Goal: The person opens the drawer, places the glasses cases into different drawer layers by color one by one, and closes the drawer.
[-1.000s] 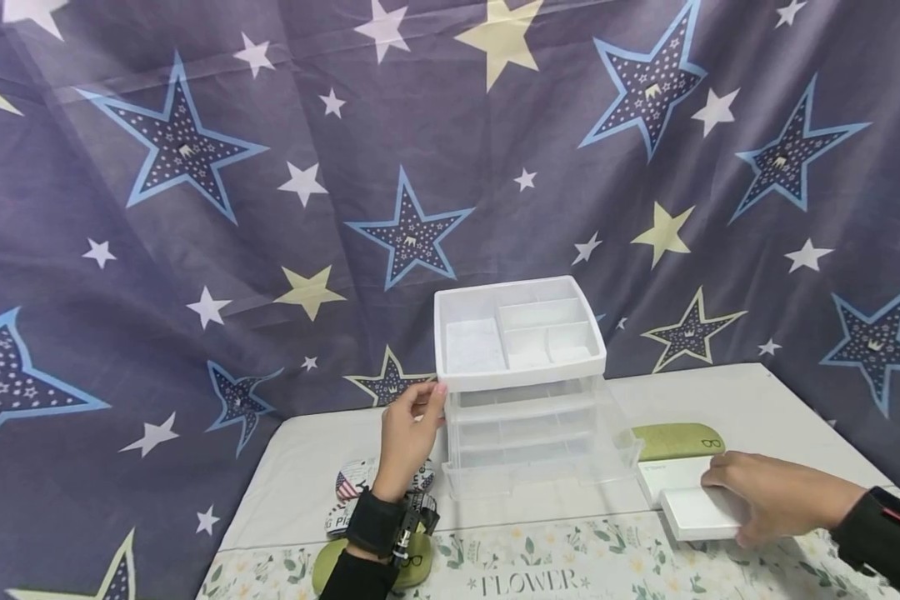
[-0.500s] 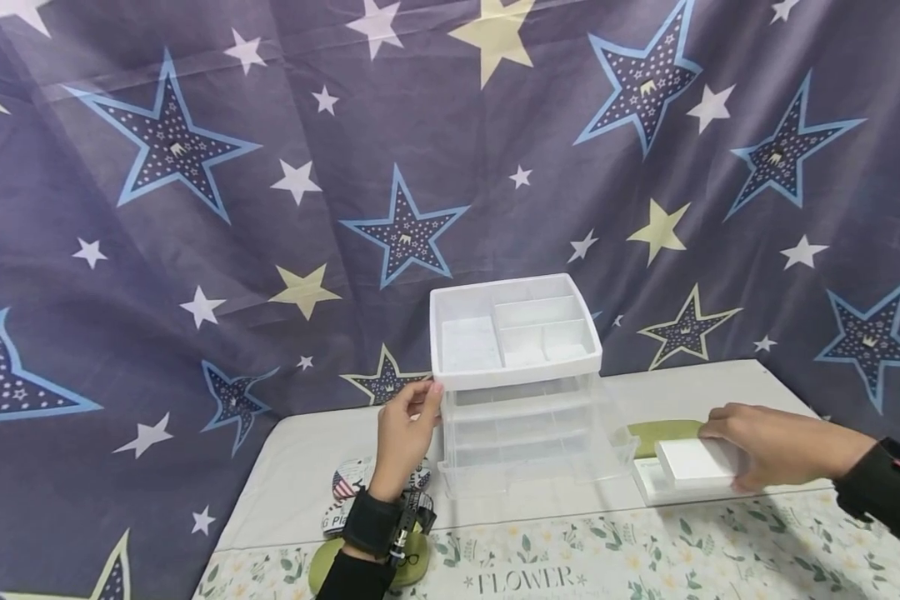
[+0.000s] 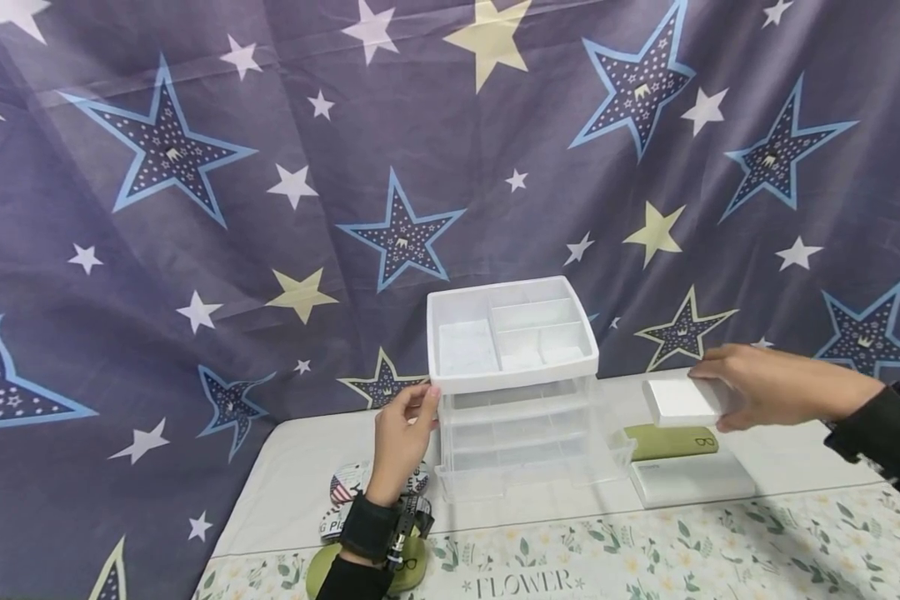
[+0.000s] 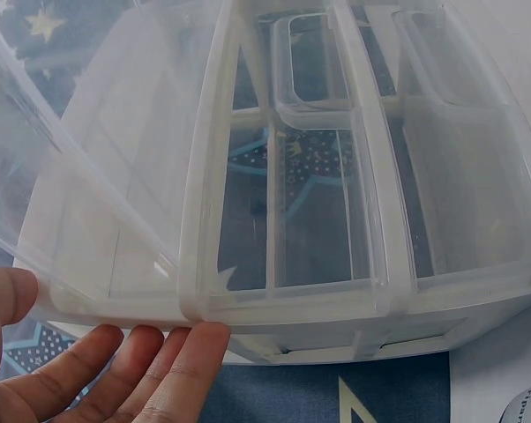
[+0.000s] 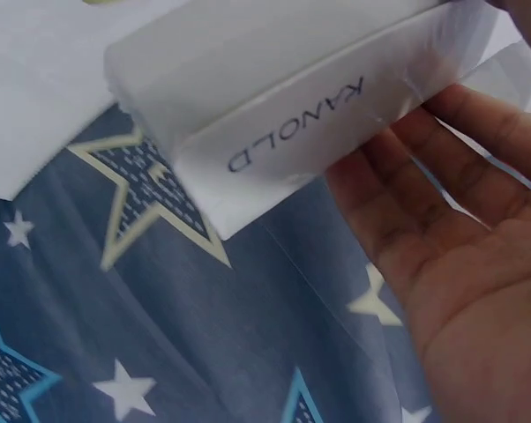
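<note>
My right hand [image 3: 791, 383] grips a small white box [image 3: 678, 403] by its right end, raised over the right side of the table. In the right wrist view the box [image 5: 248, 79] has dark lettering like "KANOLD" along one edge. My left hand [image 3: 403, 429] holds the left front corner of a clear plastic drawer unit [image 3: 521, 414], below its white divided top tray [image 3: 521, 382]. In the left wrist view, its fingertips [image 4: 204, 339] lie along the unit's side edge, with the thumb [image 4: 10, 295] apart from them.
Right of the unit, a green glasses case [image 3: 667, 442] lies behind a flat white box [image 3: 690, 482]. Beside my left forearm are patterned rounded items [image 3: 348, 483] and another green glasses case [image 3: 321, 568]. A floral cloth [image 3: 555, 550] covers the table's front; a star-patterned curtain [image 3: 270, 200] hangs behind.
My right hand has lifted the small white box up and back, off the flat white box and above the green case. My left hand stays at the drawer unit's corner.
</note>
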Demonstrator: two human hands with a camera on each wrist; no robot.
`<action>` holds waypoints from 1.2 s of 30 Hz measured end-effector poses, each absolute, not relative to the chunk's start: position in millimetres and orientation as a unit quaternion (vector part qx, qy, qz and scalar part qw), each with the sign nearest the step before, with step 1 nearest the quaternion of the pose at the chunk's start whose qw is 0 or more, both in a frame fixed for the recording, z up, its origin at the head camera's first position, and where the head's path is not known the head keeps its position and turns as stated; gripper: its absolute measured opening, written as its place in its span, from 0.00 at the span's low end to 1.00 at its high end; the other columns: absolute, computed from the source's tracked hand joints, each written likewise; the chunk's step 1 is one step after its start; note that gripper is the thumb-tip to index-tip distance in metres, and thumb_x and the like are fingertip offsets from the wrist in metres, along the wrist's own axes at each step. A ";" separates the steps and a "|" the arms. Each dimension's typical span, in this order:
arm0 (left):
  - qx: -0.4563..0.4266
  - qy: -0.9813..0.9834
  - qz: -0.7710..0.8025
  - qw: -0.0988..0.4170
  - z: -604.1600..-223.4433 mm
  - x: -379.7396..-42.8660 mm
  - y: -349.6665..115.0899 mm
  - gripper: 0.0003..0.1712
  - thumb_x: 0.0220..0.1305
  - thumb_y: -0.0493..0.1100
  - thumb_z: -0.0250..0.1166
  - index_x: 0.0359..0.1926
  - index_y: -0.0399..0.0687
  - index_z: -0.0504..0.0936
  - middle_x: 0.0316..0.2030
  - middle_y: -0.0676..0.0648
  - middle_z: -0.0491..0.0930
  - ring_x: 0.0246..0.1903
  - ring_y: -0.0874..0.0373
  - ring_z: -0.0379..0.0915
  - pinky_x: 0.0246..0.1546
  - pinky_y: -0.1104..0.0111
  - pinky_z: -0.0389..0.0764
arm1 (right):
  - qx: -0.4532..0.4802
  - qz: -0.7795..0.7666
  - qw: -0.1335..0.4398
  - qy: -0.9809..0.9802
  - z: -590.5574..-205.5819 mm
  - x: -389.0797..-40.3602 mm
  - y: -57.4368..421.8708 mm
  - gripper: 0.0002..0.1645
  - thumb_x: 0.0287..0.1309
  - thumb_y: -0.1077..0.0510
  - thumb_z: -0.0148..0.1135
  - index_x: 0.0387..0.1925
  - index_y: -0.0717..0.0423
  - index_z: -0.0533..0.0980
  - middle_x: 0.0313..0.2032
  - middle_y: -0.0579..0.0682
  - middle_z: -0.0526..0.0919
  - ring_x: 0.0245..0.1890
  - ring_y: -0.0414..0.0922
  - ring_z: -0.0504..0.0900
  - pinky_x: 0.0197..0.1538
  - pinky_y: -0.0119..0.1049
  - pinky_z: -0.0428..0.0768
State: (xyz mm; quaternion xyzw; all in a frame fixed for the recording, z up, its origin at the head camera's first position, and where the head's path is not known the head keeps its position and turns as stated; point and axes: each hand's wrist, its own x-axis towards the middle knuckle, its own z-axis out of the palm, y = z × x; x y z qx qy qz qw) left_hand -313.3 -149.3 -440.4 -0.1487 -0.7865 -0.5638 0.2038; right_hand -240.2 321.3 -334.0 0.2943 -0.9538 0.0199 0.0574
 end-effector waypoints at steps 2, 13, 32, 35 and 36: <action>-0.148 -0.787 -0.563 0.204 -440.4 -313.4 -149.3 0.26 0.74 0.57 0.62 0.56 0.39 0.83 0.43 0.41 0.84 0.43 0.49 0.85 0.39 0.71 0.88 | 0.292 0.021 0.068 -0.954 -324.0 -242.9 319.9 0.36 0.38 0.50 0.86 0.52 0.56 0.83 0.43 0.44 0.81 0.38 0.36 0.78 0.35 0.32 0.82; -0.145 -0.789 -0.560 0.205 -438.7 -312.2 -148.1 0.26 0.75 0.57 0.62 0.56 0.39 0.83 0.44 0.40 0.84 0.43 0.49 0.85 0.39 0.71 0.88 | 0.313 0.008 0.080 -0.946 -284.2 -255.8 295.0 0.36 0.42 0.52 0.86 0.54 0.57 0.83 0.46 0.47 0.83 0.39 0.38 0.78 0.35 0.34 0.82; -0.139 -0.789 -0.561 0.209 -439.8 -310.1 -148.6 0.26 0.75 0.57 0.62 0.56 0.39 0.83 0.44 0.41 0.84 0.43 0.49 0.85 0.38 0.71 0.89 | 0.384 0.007 0.113 -0.916 -263.0 -265.5 232.3 0.36 0.45 0.50 0.85 0.56 0.57 0.82 0.46 0.47 0.83 0.42 0.40 0.79 0.38 0.34 0.84; -0.140 -0.791 -0.557 0.212 -440.8 -310.6 -148.6 0.26 0.75 0.57 0.62 0.56 0.40 0.83 0.44 0.41 0.84 0.43 0.50 0.85 0.38 0.71 0.88 | 0.392 0.005 0.114 -0.913 -263.5 -267.8 223.0 0.35 0.46 0.48 0.84 0.55 0.57 0.82 0.45 0.49 0.83 0.42 0.41 0.80 0.39 0.35 0.84; -0.139 -0.791 -0.557 0.213 -440.9 -310.5 -148.6 0.26 0.75 0.57 0.62 0.56 0.40 0.83 0.44 0.41 0.84 0.43 0.50 0.85 0.38 0.71 0.88 | 0.396 0.004 0.113 -0.912 -263.9 -268.5 219.6 0.35 0.46 0.47 0.84 0.54 0.57 0.82 0.45 0.49 0.83 0.42 0.41 0.80 0.39 0.35 0.84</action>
